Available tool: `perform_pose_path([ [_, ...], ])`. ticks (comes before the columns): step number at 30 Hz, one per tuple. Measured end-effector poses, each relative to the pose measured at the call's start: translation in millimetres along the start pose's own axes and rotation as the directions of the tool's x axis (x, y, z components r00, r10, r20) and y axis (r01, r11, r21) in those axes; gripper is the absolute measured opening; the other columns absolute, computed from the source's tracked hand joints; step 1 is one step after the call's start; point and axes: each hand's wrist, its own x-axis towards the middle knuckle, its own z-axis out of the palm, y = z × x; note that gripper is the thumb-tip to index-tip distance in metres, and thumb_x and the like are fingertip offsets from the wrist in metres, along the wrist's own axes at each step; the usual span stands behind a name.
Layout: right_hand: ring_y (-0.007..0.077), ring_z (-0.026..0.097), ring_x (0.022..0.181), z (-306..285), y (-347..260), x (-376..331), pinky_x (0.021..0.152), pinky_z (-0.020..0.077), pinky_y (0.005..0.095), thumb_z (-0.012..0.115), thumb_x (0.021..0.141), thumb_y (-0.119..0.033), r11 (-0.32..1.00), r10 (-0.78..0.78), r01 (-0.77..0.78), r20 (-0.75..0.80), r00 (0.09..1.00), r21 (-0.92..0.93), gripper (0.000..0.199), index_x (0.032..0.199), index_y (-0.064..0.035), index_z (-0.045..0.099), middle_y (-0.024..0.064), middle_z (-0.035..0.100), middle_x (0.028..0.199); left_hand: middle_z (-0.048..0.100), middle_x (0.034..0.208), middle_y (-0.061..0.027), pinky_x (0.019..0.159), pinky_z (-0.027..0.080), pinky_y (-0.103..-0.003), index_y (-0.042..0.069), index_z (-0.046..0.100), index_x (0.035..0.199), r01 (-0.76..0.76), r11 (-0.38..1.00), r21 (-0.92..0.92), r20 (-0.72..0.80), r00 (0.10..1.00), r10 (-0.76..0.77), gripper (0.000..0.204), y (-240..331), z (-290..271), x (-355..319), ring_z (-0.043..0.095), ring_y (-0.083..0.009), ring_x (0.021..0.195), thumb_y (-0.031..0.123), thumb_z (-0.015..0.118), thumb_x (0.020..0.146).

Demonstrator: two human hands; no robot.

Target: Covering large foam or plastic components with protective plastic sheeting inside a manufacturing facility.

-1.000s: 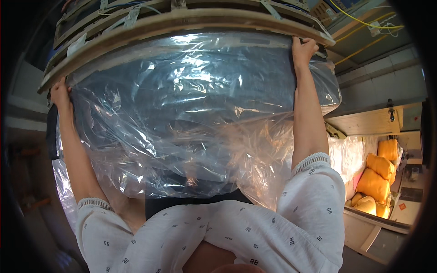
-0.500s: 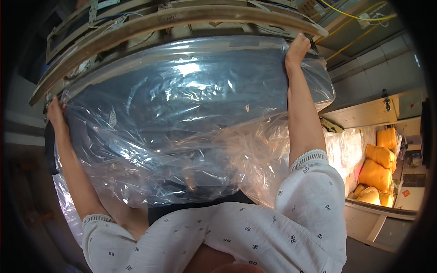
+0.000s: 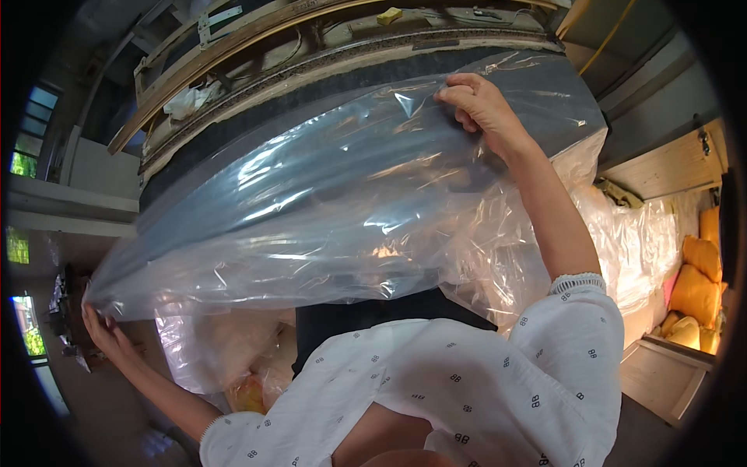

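Note:
A wide sheet of clear plastic film [image 3: 311, 194] stretches slantwise between my two hands, shiny and creased. Out at the far left, low down, my left hand [image 3: 107, 331] is closed on a bunched corner of it. My right hand [image 3: 478, 109] pinches the film's upper edge right of the middle, thumb against fingers. Under and behind the film lies a dark flat surface [image 3: 210, 136]. The film's lower part hangs close to my body and hides what is beneath it.
A long wooden bar [image 3: 233, 48] runs across the back, with a narrow ledge behind it holding a small yellow block [image 3: 389, 15]. More crumpled film [image 3: 638, 233] lies to the right, beside orange bundles [image 3: 696, 284]. A wooden panel [image 3: 669, 159] stands at right.
Both hands have left the back bar. The left came down and outward with the film's corner; the right moved left and nearer, pulling the film's edge away from the back.

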Motion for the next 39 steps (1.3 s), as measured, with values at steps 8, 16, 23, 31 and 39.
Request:
perform_pose_path([
  [8,0.0031,0.044,0.064,7.2,7.3,-37.0,0.056,0.0349,0.0172,0.063,0.079,-0.015,0.945,-0.316,0.314,-0.013,0.949,-0.091,0.019,0.094,-0.0046,0.061,-0.0052,0.051,0.072,0.057,0.098,-0.0027,0.06,0.041,-0.026,0.005,0.059,0.102,-0.104,0.826,0.554,0.141,0.989,0.03,0.028,-26.2,-77.5,-34.9,0.052,-0.0114,0.076,0.026,0.062,0.084],
  [16,0.0028,0.042,0.068,-3.9,5.1,-59.0,0.062,0.0352,0.0165,0.06,0.078,-0.012,0.957,-0.278,0.276,-0.011,0.961,-0.088,0.026,0.102,-0.0043,0.064,-0.0064,0.048,0.073,0.056,0.112,-0.0138,0.09,0.039,-0.038,0.004,0.059,0.108,-0.724,0.075,0.686,0.708,0.688,0.158,0.029,30.7,180.5,-113.0,0.05,-0.0308,0.107,0.018,0.06,0.082],
  [23,0.0027,0.04,0.061,-22.1,12.4,-72.3,0.056,0.0363,0.0185,0.058,0.078,-0.01,0.963,-0.266,0.267,0.022,0.964,-0.046,0.039,0.114,0.0035,0.054,-0.0053,0.044,0.068,0.06,0.095,-0.007,0.071,0.045,-0.025,0.003,0.063,0.098,-0.646,0.74,-0.191,0.936,0.106,0.334,0.019,84.5,406.4,-256.9,0.058,-0.0164,0.083,0.012,0.062,0.081],
  [31,0.0004,0.038,0.061,-30.5,-5.4,-77.9,0.055,0.0329,0.0148,0.058,0.079,-0.006,0.972,-0.232,0.229,0.08,0.97,0.045,0.045,0.123,-0.0007,0.049,-0.0071,0.042,0.07,0.062,0.089,-0.0036,0.066,0.047,-0.026,0.009,0.068,0.092,-0.684,0.421,-0.595,0.75,-0.285,0.597,0.021,91.2,518.0,-325.8,0.059,-0.0186,0.082,0.008,0.07,0.071],
  [39,-0.0003,0.033,0.052,-69.9,-34.6,-68.4,0.045,0.0257,0.0155,0.058,0.08,-0.015,0.946,-0.008,-0.078,0.265,0.964,0.316,0.04,0.118,-0.0051,0.054,-0.0071,0.043,0.068,0.062,0.09,-0.0068,0.072,0.047,-0.025,0.004,0.061,0.092,0.119,0.863,-0.491,0.869,0.126,0.478,0.011,39.8,520.3,-350.0,0.059,-0.0158,0.084,0.01,0.061,0.082],
])
